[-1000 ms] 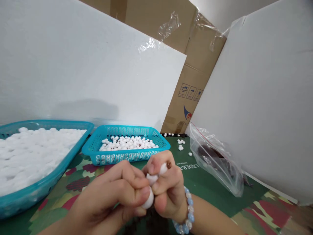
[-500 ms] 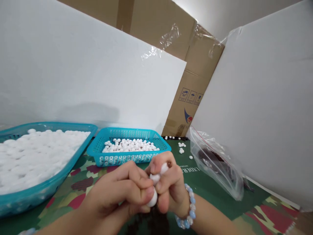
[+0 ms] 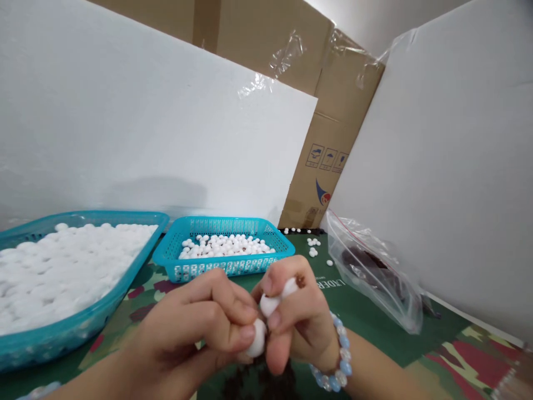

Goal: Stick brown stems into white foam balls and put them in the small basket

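Low in the middle of the view, my left hand is closed, with thumb and fingers pinched on a small white ball. Close against it on the right, my right hand is curled around white balls, and a brown bit shows at the upper end of one. What lies inside the right palm is hidden. Below the hands there is a dark brown, blurred patch that I cannot make out. A blue and clear bead bracelet circles my right wrist.
A large blue basket full of white balls stands at left. Behind my hands is a smaller blue basket with smaller white balls. Several loose white balls lie near a clear bag holding something dark brown. White boards and cardboard rise behind.
My hands have drawn slightly apart, and the ball in my left hand sits farther from those in my right. The camera view has shifted a little.
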Motion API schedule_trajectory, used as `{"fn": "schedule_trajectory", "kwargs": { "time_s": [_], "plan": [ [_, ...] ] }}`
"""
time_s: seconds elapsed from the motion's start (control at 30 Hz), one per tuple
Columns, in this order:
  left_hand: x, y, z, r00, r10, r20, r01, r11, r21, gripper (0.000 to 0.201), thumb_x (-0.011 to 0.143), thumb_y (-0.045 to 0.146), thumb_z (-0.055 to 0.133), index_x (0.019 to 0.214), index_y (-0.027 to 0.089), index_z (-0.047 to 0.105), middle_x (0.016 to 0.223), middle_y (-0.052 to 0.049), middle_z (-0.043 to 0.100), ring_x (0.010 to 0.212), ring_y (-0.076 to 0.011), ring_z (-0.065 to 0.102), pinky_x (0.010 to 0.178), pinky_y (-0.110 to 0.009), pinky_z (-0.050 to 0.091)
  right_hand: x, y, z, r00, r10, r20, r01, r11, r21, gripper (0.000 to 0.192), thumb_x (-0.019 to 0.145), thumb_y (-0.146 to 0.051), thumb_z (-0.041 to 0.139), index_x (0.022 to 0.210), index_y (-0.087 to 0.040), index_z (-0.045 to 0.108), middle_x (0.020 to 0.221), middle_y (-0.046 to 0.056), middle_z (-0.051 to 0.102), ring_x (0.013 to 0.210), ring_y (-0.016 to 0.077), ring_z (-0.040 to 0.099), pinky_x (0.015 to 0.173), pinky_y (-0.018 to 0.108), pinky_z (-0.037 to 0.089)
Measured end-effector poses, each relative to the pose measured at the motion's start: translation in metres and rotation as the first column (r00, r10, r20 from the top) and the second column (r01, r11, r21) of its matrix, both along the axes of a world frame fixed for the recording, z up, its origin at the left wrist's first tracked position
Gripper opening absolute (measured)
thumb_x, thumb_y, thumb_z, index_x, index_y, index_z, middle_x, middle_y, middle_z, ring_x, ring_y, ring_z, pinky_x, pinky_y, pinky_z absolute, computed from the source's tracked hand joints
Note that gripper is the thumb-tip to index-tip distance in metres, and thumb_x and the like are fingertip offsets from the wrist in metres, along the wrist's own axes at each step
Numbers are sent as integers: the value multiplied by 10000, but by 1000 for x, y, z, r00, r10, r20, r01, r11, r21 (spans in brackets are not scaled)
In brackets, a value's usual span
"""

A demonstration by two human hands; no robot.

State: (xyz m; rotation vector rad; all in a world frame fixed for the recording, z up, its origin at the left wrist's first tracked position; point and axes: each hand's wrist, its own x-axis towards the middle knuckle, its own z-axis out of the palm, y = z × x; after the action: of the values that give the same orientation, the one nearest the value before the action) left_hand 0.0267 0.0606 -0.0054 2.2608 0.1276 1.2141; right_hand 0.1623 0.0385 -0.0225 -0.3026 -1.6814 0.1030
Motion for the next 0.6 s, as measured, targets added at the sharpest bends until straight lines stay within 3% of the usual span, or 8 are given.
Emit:
{"fn": "schedule_trajectory", "kwargs": {
  "time_s": [0.1,0.2,0.23,0.3,0.37,0.43,0.5,0.6],
  "plan": [
    [-1,1,0,1000,-6,-26,10,990,138,177,651,106,464,647,270,532,614,35,518,562,-80,505,492,-158,442,-2,3,3,999,-5,-53,6,1000,2,146,628,-335,525,637,-237,417,687,-18,381,523,69,420,389,173,379],
    [-1,5,1,981,184,67,-194,958,213,157,627,123,496,693,263,522,636,35,498,560,-77,491,458,-145,417,-5,8,7,972,82,-222,-125,974,-191,164,596,-321,564,637,-224,438,621,-31,395,469,56,411,333,149,336],
    [-1,6,1,962,257,93,-272,934,232,158,615,115,508,688,255,515,652,38,493,564,-77,484,450,-143,407,-6,10,9,944,136,-301,-226,930,-290,169,584,-303,576,635,-218,439,587,-42,398,429,46,406,313,140,322],
    [0,9,1,917,378,124,-398,877,270,174,590,89,530,665,243,497,679,47,478,569,-72,468,434,-138,386,-8,15,10,859,199,-472,-440,758,-481,175,558,-259,590,620,-203,436,504,-70,395,347,26,383,281,121,304],
    [2,12,0,884,449,133,-467,830,303,186,576,82,544,658,237,484,699,55,465,582,-65,458,439,-131,376,-10,18,10,786,167,-595,-573,557,-602,152,548,-217,578,592,-182,437,420,-89,386,306,19,365,274,110,306],
    [4,13,-1,850,515,115,-524,802,285,157,589,106,537,666,230,481,713,55,466,603,-62,457,476,-126,380,-10,21,10,748,100,-656,-631,413,-657,92,558,-177,539,577,-165,449,367,-89,389,309,25,370,285,110,323],
    [5,14,-1,830,553,68,-549,791,269,103,614,140,511,677,217,484,715,45,478,616,-64,464,517,-133,389,-11,23,9,729,69,-681,-665,310,-680,29,581,-126,463,575,-154,470,334,-80,398,306,32,378,295,117,334],
    [8,17,-3,835,550,29,-525,778,346,18,639,174,474,641,187,486,685,24,492,609,-75,480,534,-153,400,-11,25,9,724,29,-689,-676,226,-701,172,593,-60,352,574,-143,501,302,-67,407,271,36,378,294,119,325]
  ]
}}
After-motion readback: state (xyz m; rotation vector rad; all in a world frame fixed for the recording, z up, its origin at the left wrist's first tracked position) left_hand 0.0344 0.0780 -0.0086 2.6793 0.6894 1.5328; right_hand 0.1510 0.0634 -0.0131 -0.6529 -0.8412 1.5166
